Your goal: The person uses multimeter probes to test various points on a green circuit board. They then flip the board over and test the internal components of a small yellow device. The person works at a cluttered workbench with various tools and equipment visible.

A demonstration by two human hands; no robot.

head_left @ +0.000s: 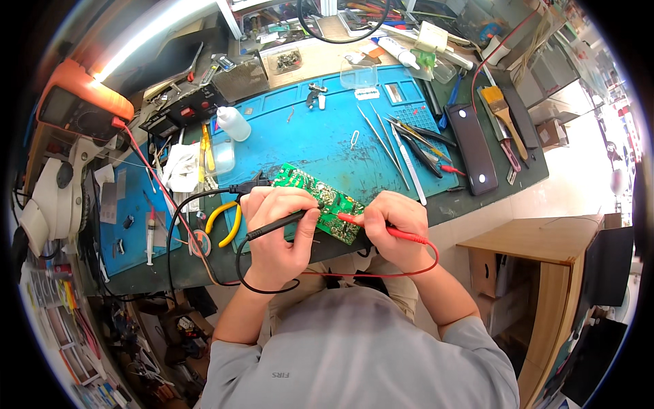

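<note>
One clear box (289, 70) holding small parts (287, 59); left hand (281, 228) pinching black probe (276, 225), right hand (397, 228) pinching red probe (350, 219).

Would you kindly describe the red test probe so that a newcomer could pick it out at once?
Start at the blue work mat, then find the green circuit board at its near edge. The right hand points the red test probe at that board. Unlike the left hand's black probe, it is red.
</note>
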